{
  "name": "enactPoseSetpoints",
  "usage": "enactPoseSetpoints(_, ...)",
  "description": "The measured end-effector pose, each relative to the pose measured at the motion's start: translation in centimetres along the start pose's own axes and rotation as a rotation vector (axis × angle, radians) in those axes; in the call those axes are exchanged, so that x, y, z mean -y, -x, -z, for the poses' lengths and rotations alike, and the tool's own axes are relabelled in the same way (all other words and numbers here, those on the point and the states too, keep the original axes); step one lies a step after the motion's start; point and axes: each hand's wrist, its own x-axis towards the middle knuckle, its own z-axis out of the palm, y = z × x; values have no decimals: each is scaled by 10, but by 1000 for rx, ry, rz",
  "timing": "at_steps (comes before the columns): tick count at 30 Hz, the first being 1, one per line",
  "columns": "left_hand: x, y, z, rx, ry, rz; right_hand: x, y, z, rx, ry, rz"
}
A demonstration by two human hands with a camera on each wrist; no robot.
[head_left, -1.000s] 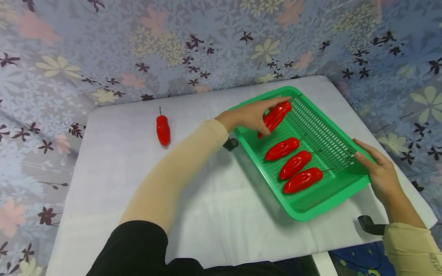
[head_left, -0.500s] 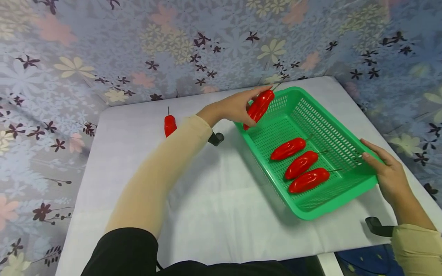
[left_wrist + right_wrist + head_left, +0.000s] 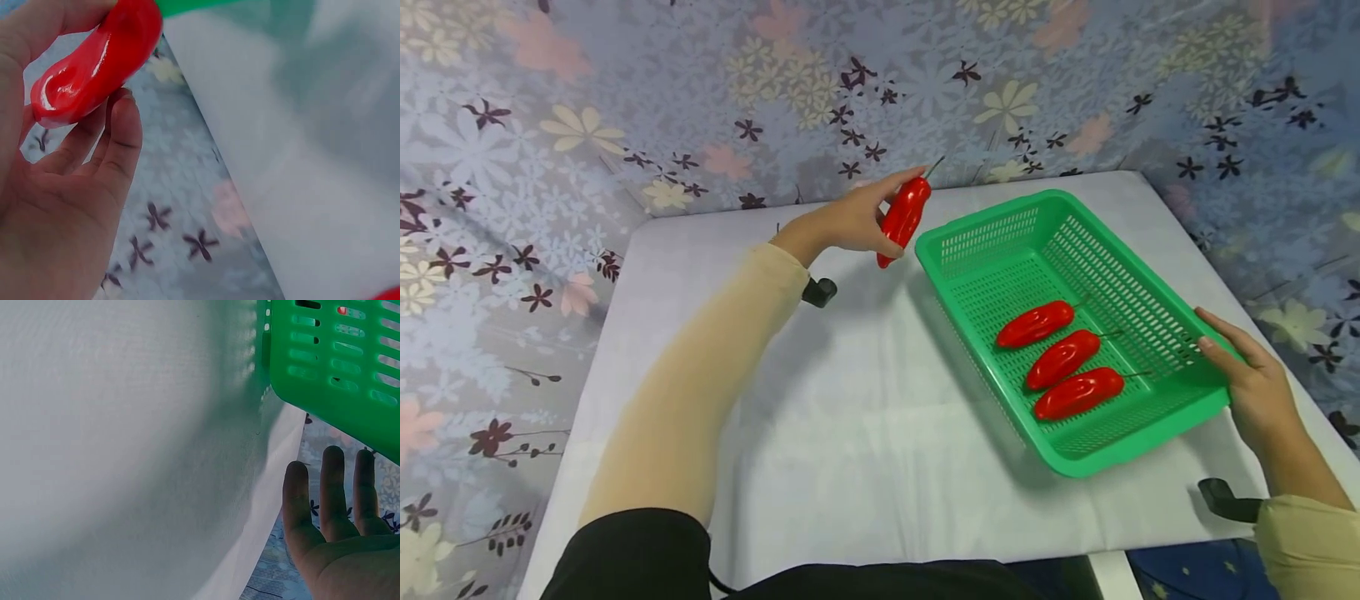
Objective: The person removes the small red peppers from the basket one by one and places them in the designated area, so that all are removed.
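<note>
My left hand (image 3: 853, 221) pinches a glossy red pepper (image 3: 904, 218) with a thin green stem between thumb and fingers, held over the table to the left of the basket. In the left wrist view the same pepper (image 3: 100, 69) lies across the fingers. My right hand (image 3: 1262, 392) holds the right corner of a green plastic basket (image 3: 992, 408) by its rim. Inside it lie three red peppers (image 3: 1063, 358), side by side. From the right wrist, several straight fingers (image 3: 334, 494) show beneath the basket (image 3: 356, 412).
White cloth covers the table (image 3: 850, 467), with flowered fabric (image 3: 700, 100) hanging behind it. Another red pepper is mostly hidden behind my left forearm; a bit of red (image 3: 390, 294) shows in the left wrist view's corner.
My left hand has lifted the pepper out of the basket and carried it left, past the rim. My left forearm now covers the pepper on the table. The right hand stays at the basket.
</note>
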Motion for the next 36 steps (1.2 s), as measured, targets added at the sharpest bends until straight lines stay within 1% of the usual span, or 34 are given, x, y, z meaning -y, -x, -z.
enactPoseSetpoints(2, 9, 4, 4, -14, -8, 27, -3, 0, -1, 1, -17, 3)
enactPoseSetpoints(5, 22, 11, 10, -37, 3, 68, -5, 1, -2, -3, 69, 2)
enactPoseSetpoints(8, 35, 17, 14, -59, 5, 108, -7, 1, -3, -3, 68, -6)
enactPoseSetpoints(9, 38, 19, 15, -68, 5, 122, -7, 1, -3, -3, 52, -6)
enactPoseSetpoints(10, 42, 21, 16, -73, 0, 136, -7, 1, -3, -3, 9, -5)
enactPoseSetpoints(16, 59, 32, 20, -97, -53, 206, -6, 0, -4, -5, -172, 20)
enactPoseSetpoints(19, 67, 37, 20, -109, -86, 238, -5, 0, -4, -4, -200, 24)
enactPoseSetpoints(25, 83, 44, 15, -136, -178, 301, -4, 0, -3, 9, -212, 19)
enactPoseSetpoints(30, 99, 45, 5, -136, -273, 395, -2, -2, -3, 12, -227, 19)
enactPoseSetpoints(33, 107, 44, 1, -137, -319, 423, -3, -1, -3, 5, -183, 30)
enactPoseSetpoints(36, 110, 45, -1, -141, -371, 425, -4, -1, -4, 2, -106, 42)
